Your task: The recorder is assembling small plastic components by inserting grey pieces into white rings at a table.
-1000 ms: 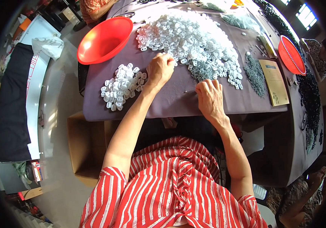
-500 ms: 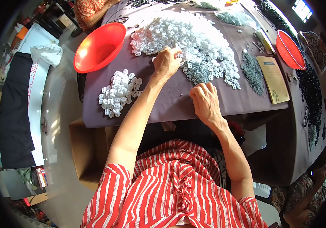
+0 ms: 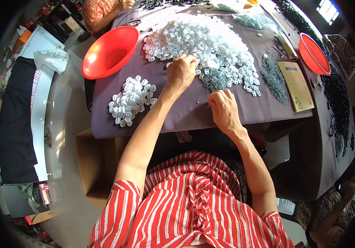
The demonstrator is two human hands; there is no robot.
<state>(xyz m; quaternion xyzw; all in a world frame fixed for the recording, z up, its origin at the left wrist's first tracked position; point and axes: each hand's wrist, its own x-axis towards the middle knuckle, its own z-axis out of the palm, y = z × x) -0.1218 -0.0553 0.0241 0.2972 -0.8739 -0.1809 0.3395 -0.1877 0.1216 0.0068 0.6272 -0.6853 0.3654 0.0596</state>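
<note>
A large heap of small white plastic pieces with holes (image 3: 190,37) covers the middle of the table. My left hand (image 3: 180,73) is at its near edge, fingers closed together; what they pinch, if anything, cannot be told apart from the white pieces behind. Against the heap's near side lies a bunch of small grey screws (image 3: 215,79). Just in front of those screws my right hand (image 3: 224,108) is bent over, thumb and fingers pressed together, with any held item hidden. A smaller pile of white pieces (image 3: 130,101) lies left of my left forearm.
An empty red bowl (image 3: 111,53) stands at the table's left edge. Rightward are more grey screws (image 3: 273,78), a tan booklet (image 3: 295,87) and a red basket (image 3: 314,54). Black pieces (image 3: 337,95) line the far right. A person's arm (image 3: 107,18) shows at the back left.
My left hand has turned slightly, and its fingertips are more tucked in at the heap's edge. My right hand stays almost in place. The person at the back left has raised a hand.
</note>
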